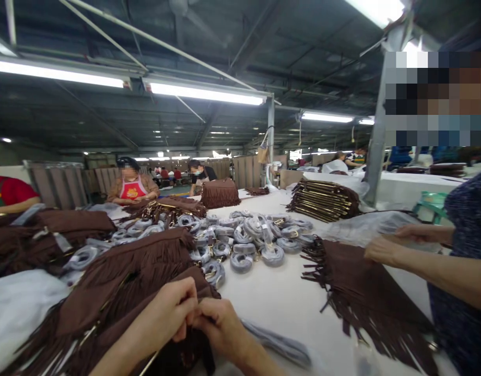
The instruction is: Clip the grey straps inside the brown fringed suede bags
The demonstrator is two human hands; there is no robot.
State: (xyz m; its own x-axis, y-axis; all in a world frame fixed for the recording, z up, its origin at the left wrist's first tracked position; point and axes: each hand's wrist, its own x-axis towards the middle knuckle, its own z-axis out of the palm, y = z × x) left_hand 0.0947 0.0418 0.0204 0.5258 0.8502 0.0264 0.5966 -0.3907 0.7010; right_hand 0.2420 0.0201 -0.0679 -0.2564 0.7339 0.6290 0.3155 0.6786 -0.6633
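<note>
My left hand (pixel 182 305) and my right hand (pixel 220 324) meet at the lower middle, fingertips pinched together. Whatever lies between the fingers is hidden. Directly beneath them is a dark brown fringed bag (pixel 140 316), partly covered by my forearms. Behind it, more brown fringed bags (pixel 146 250) lie in an overlapping stack with gold-coloured metal showing. Beside my right wrist, a long grey bundle in clear wrapping (pixel 281 342) rests on the white table (pixel 264 297).
Many wrapped, coiled straps (pixel 259 232) with gold clasps cover the table's middle. At right, a co-worker's hands (pixel 389 248) touch another fringed bag (pixel 369 287). A stack of bags (pixel 322 198) stands farther back. White wrapping (pixel 24 313) lies at left. Other people sit beyond.
</note>
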